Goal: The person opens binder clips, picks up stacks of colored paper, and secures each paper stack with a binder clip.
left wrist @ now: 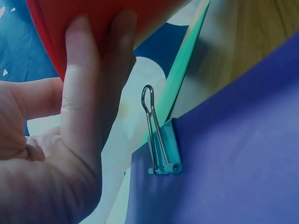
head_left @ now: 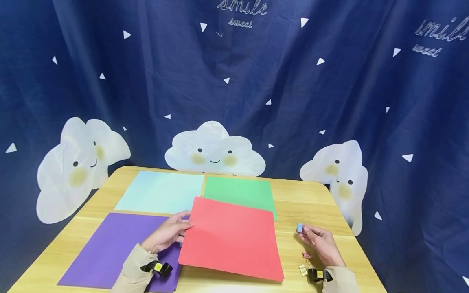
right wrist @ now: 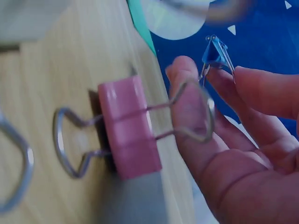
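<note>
My left hand point(head_left: 169, 234) pinches the left edge of a red sheet point(head_left: 231, 240), thumb on top and fingers beneath, and the sheet is tilted above the table. My right hand point(head_left: 323, 243) pinches a blue binder clip point(head_left: 300, 228) by its wire handles, off to the right of the sheet. In the right wrist view that blue clip point(right wrist: 216, 52) is between thumb and fingers. Below the right hand, a pink binder clip point(right wrist: 131, 128) lies on the table. A teal binder clip point(left wrist: 164, 149) is on the edge of the purple sheet point(left wrist: 229, 158), close under the left hand.
On the wooden table point(head_left: 304, 199) lie a light blue sheet point(head_left: 161, 191) at back left and a green sheet point(head_left: 238, 191) partly under the red one. A gold-coloured clip point(head_left: 303, 270) sits near the right wrist. A dark blue curtain point(head_left: 234, 101) hangs behind.
</note>
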The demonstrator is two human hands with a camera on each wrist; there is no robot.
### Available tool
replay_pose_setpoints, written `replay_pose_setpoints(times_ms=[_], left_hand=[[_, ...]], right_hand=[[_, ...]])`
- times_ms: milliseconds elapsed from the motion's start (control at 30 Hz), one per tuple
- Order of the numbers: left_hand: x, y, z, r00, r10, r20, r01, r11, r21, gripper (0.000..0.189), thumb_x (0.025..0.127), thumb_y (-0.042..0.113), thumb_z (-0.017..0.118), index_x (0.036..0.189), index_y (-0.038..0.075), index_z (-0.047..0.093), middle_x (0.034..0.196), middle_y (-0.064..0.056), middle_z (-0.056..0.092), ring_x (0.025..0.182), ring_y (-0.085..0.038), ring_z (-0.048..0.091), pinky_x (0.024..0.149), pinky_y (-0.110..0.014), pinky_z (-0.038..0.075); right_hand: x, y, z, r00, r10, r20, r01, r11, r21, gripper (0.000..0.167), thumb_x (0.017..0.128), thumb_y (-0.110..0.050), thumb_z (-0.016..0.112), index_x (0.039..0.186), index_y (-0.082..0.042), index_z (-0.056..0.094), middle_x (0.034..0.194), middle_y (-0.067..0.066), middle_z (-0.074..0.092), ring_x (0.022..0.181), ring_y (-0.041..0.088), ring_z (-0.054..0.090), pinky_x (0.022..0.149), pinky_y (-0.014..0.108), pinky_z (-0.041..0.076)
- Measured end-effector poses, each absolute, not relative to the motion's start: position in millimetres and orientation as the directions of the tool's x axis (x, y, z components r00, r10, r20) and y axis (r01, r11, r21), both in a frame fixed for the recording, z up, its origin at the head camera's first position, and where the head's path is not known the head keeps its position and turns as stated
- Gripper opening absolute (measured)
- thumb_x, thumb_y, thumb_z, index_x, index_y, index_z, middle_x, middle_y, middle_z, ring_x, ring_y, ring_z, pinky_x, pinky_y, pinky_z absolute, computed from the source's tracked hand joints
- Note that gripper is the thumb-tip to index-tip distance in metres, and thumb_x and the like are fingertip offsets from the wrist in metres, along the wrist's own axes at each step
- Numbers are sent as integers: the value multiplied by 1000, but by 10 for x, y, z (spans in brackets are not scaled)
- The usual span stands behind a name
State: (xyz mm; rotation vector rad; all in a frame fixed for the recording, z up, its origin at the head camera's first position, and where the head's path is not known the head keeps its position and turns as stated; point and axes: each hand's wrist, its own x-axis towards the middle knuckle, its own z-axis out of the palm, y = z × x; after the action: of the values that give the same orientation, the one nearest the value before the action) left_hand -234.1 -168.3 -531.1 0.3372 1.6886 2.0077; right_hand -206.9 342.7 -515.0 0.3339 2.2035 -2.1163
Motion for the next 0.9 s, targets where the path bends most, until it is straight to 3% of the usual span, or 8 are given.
replay_pose_setpoints(times_ms=[200, 333, 567, 900], left_hand=[[-2337, -1707, -5302, -849, 520, -96, -193, -135, 972, 66, 107, 11, 53, 157, -10, 16, 105, -2, 78, 87, -19, 79, 78, -42, 66], [-2327, -1723, -5296, -850, 518, -91, -194, -147, 970, 66, 108, 12, 53, 157, -10, 15, 107, -3, 78, 89, -20, 79, 80, -42, 65], [-2324, -1744, -5295, -860, 504, -81, -184, -159, 970, 68, 108, 13, 52, 157, -10, 11, 107, -1, 78, 90, -17, 78, 80, -40, 65], [-2326, -1770, -5289, -871, 485, -80, -178, -159, 971, 72, 108, 14, 53, 159, -9, 7, 112, 1, 75, 90, -15, 78, 80, -37, 65]], right_hand=[[-2053, 3442, -5109, -975, 130, -179, 164, -120, -979, 18, 100, 4, 61, 105, -2, 77, 98, 1, 78, 90, 13, 78, 91, 25, 61], [-2042, 3451, -5109, -987, 82, -141, 126, -160, -979, 19, 99, 4, 62, 103, -4, 79, 97, 1, 80, 92, 13, 78, 93, 27, 61], [-2036, 3465, -5132, -989, 32, -145, 134, -216, -967, 33, 104, -3, 58, 92, -23, 81, 98, -4, 79, 93, 10, 77, 90, 23, 61], [-2021, 3367, -5103, -989, 73, -129, 104, -277, -955, 29, 99, 2, 64, 87, -19, 82, 90, -2, 80, 85, 6, 75, 87, 23, 62]])
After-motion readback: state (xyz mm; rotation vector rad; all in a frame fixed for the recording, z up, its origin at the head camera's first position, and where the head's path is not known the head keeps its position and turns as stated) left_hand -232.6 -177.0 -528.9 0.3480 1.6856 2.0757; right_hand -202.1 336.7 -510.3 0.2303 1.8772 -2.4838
